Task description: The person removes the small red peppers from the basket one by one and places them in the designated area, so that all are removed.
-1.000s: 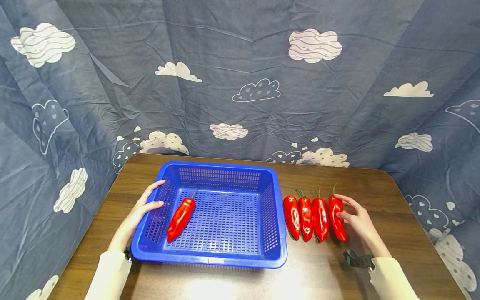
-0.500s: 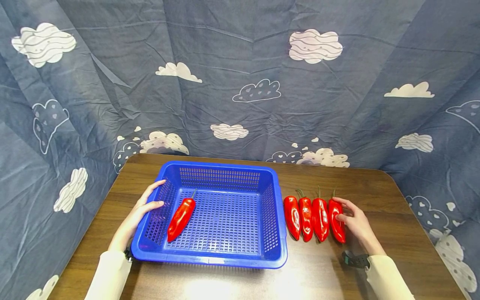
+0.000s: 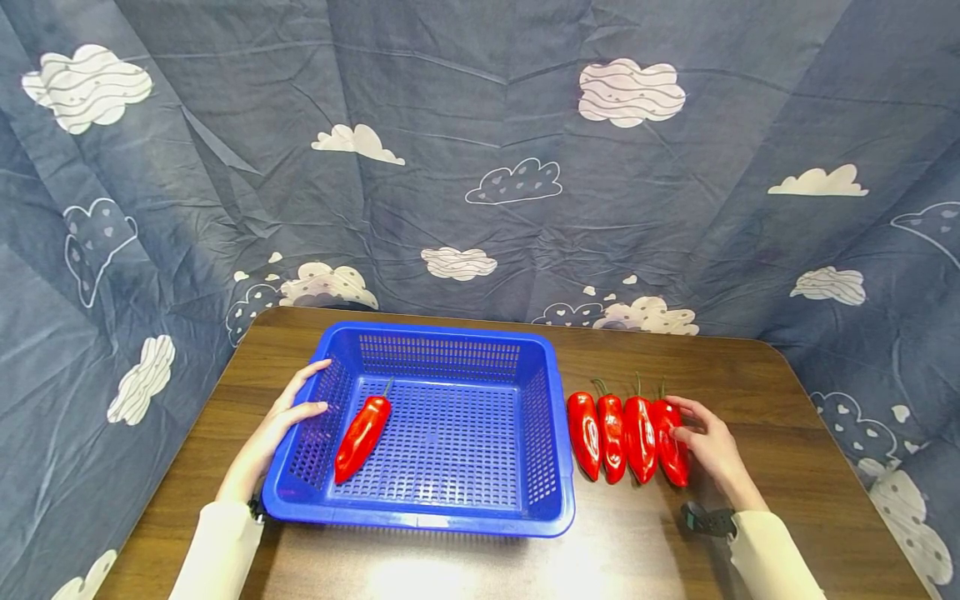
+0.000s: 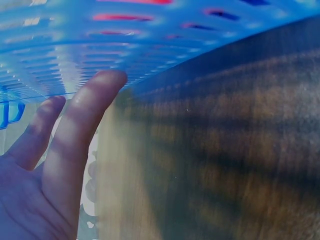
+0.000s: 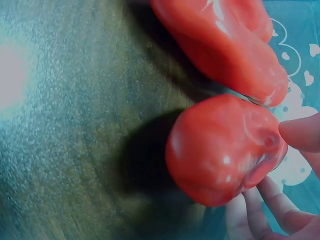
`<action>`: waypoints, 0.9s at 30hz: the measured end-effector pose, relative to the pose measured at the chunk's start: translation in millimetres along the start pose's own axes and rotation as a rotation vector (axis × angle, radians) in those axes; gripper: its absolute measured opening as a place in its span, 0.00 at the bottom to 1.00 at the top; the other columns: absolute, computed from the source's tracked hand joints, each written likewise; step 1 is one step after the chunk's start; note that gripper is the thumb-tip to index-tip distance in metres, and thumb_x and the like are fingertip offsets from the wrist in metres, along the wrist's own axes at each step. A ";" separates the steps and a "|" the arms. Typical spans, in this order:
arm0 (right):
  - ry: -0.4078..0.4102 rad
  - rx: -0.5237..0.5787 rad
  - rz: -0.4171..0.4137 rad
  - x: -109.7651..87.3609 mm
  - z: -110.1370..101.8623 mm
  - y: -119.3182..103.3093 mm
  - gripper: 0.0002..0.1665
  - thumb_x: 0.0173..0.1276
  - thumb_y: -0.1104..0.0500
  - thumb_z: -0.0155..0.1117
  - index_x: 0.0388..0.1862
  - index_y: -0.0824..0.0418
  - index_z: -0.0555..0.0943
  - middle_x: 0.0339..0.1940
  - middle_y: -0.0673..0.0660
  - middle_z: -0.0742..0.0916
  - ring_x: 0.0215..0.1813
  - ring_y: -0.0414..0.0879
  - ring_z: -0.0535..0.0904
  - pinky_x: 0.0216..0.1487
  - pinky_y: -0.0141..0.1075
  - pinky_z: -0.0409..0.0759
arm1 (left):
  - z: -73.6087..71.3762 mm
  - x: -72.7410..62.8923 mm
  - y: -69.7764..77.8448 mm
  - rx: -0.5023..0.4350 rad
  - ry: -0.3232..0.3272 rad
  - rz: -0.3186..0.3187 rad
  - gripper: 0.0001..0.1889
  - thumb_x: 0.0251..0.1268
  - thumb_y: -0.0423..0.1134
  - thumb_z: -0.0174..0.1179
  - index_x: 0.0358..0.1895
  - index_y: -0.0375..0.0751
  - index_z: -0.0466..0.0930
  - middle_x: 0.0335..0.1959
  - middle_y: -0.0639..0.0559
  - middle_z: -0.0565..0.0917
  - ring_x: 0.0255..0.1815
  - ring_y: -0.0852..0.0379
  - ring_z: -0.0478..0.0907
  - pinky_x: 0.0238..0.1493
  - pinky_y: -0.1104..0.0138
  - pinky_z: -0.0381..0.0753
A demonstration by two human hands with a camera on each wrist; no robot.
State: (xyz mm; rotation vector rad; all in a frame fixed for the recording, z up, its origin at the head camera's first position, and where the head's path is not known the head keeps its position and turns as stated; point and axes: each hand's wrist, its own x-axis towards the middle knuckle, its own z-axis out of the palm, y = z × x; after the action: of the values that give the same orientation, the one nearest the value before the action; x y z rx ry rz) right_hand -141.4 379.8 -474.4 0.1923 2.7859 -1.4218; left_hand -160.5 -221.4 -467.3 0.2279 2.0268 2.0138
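My left hand (image 3: pixel 277 425) grips the left rim of a blue plastic basket (image 3: pixel 420 522), thumb and a finger over the edge. In the left wrist view, other fingers (image 4: pixel 75 130) lie against the outside of its slotted wall. A single red pepper (image 3: pixel 363 440) with a green stem lies inside, on the left. My right hand (image 3: pixel 714 446) holds the rightmost red pepper (image 3: pixel 674 458) of a row, thumb on top and fingers on its far right side. The right wrist view shows that pepper's rounded end close up, right beside a neighbouring pepper (image 5: pixel 225 45).
Right of the basket, more red peppers (image 3: pixel 612 437) lie side by side, stems away from me. Everything stands on a brown wooden table (image 3: pixel 727 375). Behind it hangs a dark blue curtain (image 3: pixel 517 225) with white clouds.
My right hand has slid the rightmost pepper left, closing the gap to its neighbour, and has come slightly nearer me. The left hand and the basket have not moved.
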 end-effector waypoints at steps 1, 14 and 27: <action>0.008 0.009 -0.003 0.0 -0.2 0.1 0.28 0.65 0.70 0.55 0.65 0.71 0.67 0.60 0.76 0.72 0.40 0.34 0.76 0.34 0.34 0.78 | -0.2 -0.2 -0.4 0.000 0.001 -0.002 0.31 0.73 0.35 0.45 0.75 0.54 0.49 0.71 0.39 0.53 0.61 0.46 0.63 0.52 0.60 0.73; 0.120 0.032 -0.024 2.6 -6.5 -5.8 0.26 0.64 0.71 0.53 0.62 0.72 0.70 0.56 0.74 0.75 0.37 0.25 0.74 0.34 0.26 0.76 | -0.7 1.1 -0.9 0.024 0.013 -0.013 0.31 0.72 0.36 0.46 0.75 0.55 0.49 0.71 0.41 0.53 0.62 0.44 0.61 0.52 0.60 0.73; 0.098 0.153 -0.114 3.7 -1.6 -39.1 0.23 0.66 0.71 0.52 0.61 0.75 0.69 0.40 0.33 0.78 0.40 0.29 0.77 0.39 0.28 0.78 | -0.8 0.1 -0.1 0.009 0.008 -0.023 0.31 0.72 0.36 0.46 0.75 0.56 0.49 0.71 0.40 0.52 0.62 0.43 0.61 0.52 0.59 0.73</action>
State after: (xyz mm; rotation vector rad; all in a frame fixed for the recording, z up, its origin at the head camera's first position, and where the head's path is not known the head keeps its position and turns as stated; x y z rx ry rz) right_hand -149.4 358.7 -442.2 0.1074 2.8063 -1.6975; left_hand -160.8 -222.1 -467.4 0.1983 2.0338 1.9957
